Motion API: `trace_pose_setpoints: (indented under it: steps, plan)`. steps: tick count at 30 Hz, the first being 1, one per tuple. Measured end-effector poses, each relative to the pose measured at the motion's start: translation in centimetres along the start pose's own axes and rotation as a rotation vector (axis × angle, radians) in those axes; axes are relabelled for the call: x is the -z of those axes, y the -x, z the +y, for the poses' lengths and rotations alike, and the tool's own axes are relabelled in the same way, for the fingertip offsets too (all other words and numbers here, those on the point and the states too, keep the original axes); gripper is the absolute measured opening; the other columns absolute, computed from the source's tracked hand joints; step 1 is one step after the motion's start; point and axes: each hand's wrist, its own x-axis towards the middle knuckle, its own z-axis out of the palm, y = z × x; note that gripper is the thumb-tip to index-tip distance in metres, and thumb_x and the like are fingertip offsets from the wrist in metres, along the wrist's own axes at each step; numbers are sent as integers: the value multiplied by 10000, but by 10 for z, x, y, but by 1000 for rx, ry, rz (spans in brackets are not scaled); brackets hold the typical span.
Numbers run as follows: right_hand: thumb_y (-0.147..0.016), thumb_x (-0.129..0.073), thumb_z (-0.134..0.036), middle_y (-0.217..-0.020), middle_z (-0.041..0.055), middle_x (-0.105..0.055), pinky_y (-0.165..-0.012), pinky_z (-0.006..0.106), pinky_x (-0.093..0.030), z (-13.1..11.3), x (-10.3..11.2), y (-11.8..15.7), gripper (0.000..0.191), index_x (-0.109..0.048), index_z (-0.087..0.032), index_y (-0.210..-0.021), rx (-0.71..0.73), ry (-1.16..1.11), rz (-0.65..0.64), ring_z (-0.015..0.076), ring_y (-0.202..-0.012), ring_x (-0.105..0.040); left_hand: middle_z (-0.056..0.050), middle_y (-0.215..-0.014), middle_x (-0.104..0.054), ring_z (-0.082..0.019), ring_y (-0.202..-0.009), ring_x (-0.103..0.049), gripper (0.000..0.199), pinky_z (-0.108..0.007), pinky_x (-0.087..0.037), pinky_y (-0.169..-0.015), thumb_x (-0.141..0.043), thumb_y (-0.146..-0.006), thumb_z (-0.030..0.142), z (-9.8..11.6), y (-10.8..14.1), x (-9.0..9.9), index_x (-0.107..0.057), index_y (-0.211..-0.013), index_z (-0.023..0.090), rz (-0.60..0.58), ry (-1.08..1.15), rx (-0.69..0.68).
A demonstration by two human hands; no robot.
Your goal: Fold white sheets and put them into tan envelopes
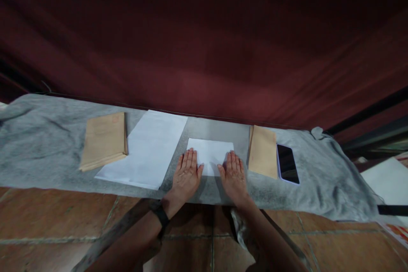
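A small white sheet of paper lies flat on the grey cloth in the middle. My left hand rests palm down over its left edge, with the fingers stretched out. Flat on the right edge lies my right hand, its thumb turned inward. Neither hand grips anything. Left of my left hand is a larger stack of white paper. A pile of brown envelopes overlaps that stack's left side. More brown envelopes lie to the right of my right hand.
A phone with a dark screen lies beside the right envelopes. The grey cloth covers a long narrow surface and is wrinkled at both ends. Behind it hangs a dark red curtain. White sheets show at the far right, above the tiled floor.
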Motion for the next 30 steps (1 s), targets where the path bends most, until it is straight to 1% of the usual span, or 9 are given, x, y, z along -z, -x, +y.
trace_pose_setpoints:
  steps: [2, 4, 7, 10, 12, 16, 22, 25, 30]
  plan:
    - [-1088, -259, -465, -1568, 266, -434, -1206, 550, -312, 0, 1, -7, 670, -407, 15, -1531, -30, -5, -2, 349, -1474, -404, -236, -1594, -391, -321, -1508, -362, 615, -537, -305, -1238, -292, -1046, 365, 2, -7, 0, -407, -1529, 1, -9, 10, 16]
    - [-1092, -229, -450, -1579, 251, -424, -1217, 550, -291, -3, 3, -17, 661, -435, 14, -1516, -42, -30, -39, 345, -1476, -404, -216, -1605, -385, -294, -1524, -336, 602, -508, -303, -1246, -284, -1049, 343, 7, -16, 2, -397, -1536, 9, -34, 26, -17]
    - [-1097, -183, -407, -1617, 197, -386, -1238, 498, -276, -16, 4, -35, 633, -423, -15, -1532, -17, -117, -157, 298, -1505, -367, -180, -1628, -368, -262, -1538, -306, 577, -459, -285, -1260, -283, -1047, 297, 17, -33, 1, -391, -1543, 22, -97, 53, -95]
    - [-1096, -155, -384, -1625, 140, -395, -1254, 453, -251, -31, 2, -51, 611, -422, -67, -1546, -5, -204, -278, 241, -1519, -347, -156, -1641, -357, -261, -1544, -293, 562, -459, -265, -1267, -283, -1035, 243, 26, -47, -3, -393, -1546, 38, -178, 63, -127]
    - [-1096, -157, -393, -1627, 120, -397, -1263, 449, -221, -38, 0, -59, 606, -423, -94, -1551, -20, -229, -314, 228, -1520, -342, -139, -1652, -342, -260, -1552, -272, 562, -469, -240, -1275, -284, -1025, 213, 29, -54, -7, -386, -1555, 56, -212, 56, -128]
    - [-1098, -158, -393, -1629, 117, -394, -1264, 455, -189, -43, -4, -66, 600, -437, -107, -1546, -59, -212, -310, 239, -1522, -334, -121, -1663, -326, -256, -1561, -246, 568, -463, -193, -1284, -290, -1016, 199, 30, -61, -10, -380, -1565, 83, -228, 38, -105]
    - [-1097, -201, -379, -1622, 109, -410, -1252, 469, -194, -41, -10, -64, 564, -440, -142, -1550, -74, -145, -262, 247, -1526, -321, -96, -1670, -313, -271, -1564, -237, 567, -495, -172, -1284, -286, -1024, 223, 27, -62, -9, -384, -1572, 118, -242, 46, -52]
    - [-1094, -231, -382, -1624, 122, -399, -1255, 477, -198, -40, -14, -63, 564, -439, -120, -1548, -79, -114, -234, 261, -1519, -339, -102, -1655, -345, -266, -1557, -259, 563, -492, -186, -1280, -260, -1034, 246, 24, -62, -10, -402, -1560, 105, -204, 51, -15]
    - [-1088, -284, -401, -1624, 155, -382, -1234, 507, -257, -33, -18, -60, 573, -417, -100, -1557, -77, -61, -180, 291, -1509, -360, -130, -1641, -364, -255, -1546, -291, 567, -481, -205, -1273, -284, -1031, 279, 17, -61, -13, -411, -1551, 92, -130, 50, 28]
